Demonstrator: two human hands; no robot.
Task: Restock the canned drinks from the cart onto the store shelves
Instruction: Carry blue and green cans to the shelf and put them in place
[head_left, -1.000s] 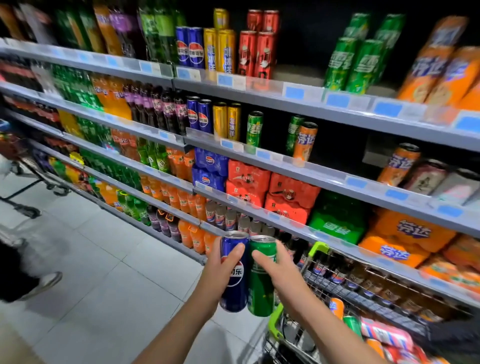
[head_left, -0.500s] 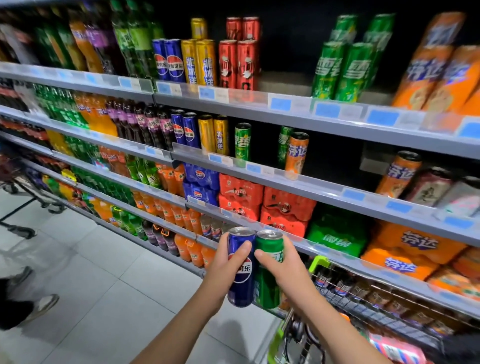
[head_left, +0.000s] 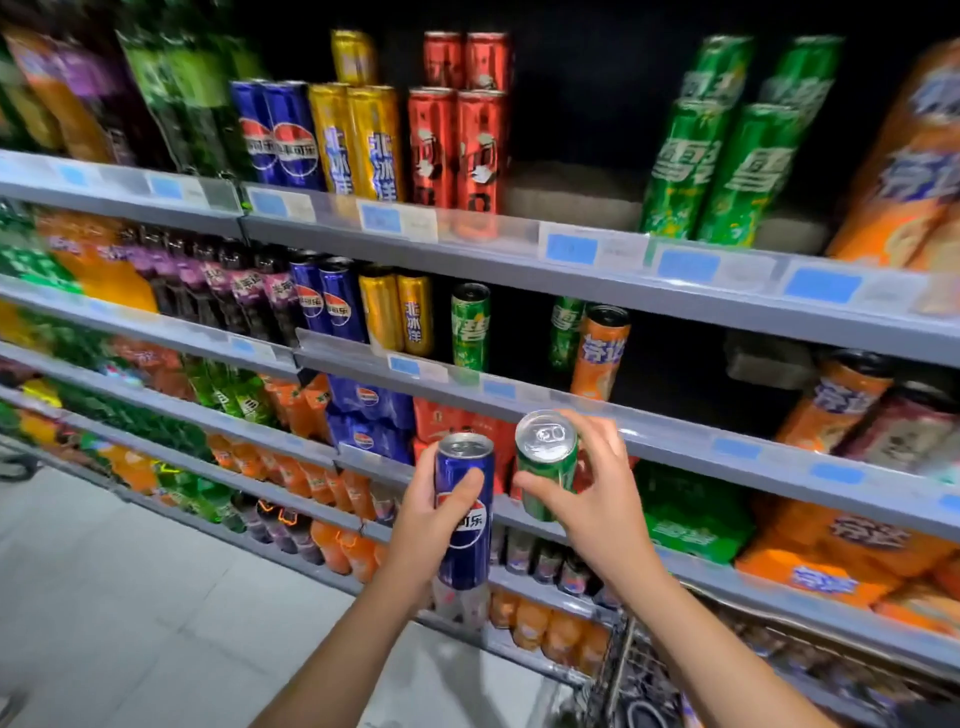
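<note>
You are in a shop aisle with a pale tiled floor (head_left: 130, 597) and grey shelves (head_left: 519, 244) full of drinks in front of you. Your left hand (head_left: 431, 519) is curled around a tall blue can (head_left: 464, 519), which stands upright. It has a round red, white and blue logo and the characters 可乐. Your right hand (head_left: 597, 499) grips a green can (head_left: 545, 462) near its top, and that can leans toward you so you see its silver lid. The two cans are just beside each other, in the air in front of the third shelf down.

Behind your hands are red packs (head_left: 457, 421) and blue packs (head_left: 369, 410) on that shelf, and green packs (head_left: 696, 519) to the right. One shelf higher you can see blue cans (head_left: 324, 301), gold cans (head_left: 397, 312) marked 北冰洋, a green can on the shelf (head_left: 470, 325) and an orange can (head_left: 600, 353). There is a dark gap between the green one and the orange one. The top shelf has more blue, gold, red cans (head_left: 457, 145) and tall green cans (head_left: 722, 161). Blue price tags (head_left: 571, 248) run along the shelf edges, but the small writing is too blurry to read. The wire cart (head_left: 639, 691) peeks in at the bottom, under your right arm
</note>
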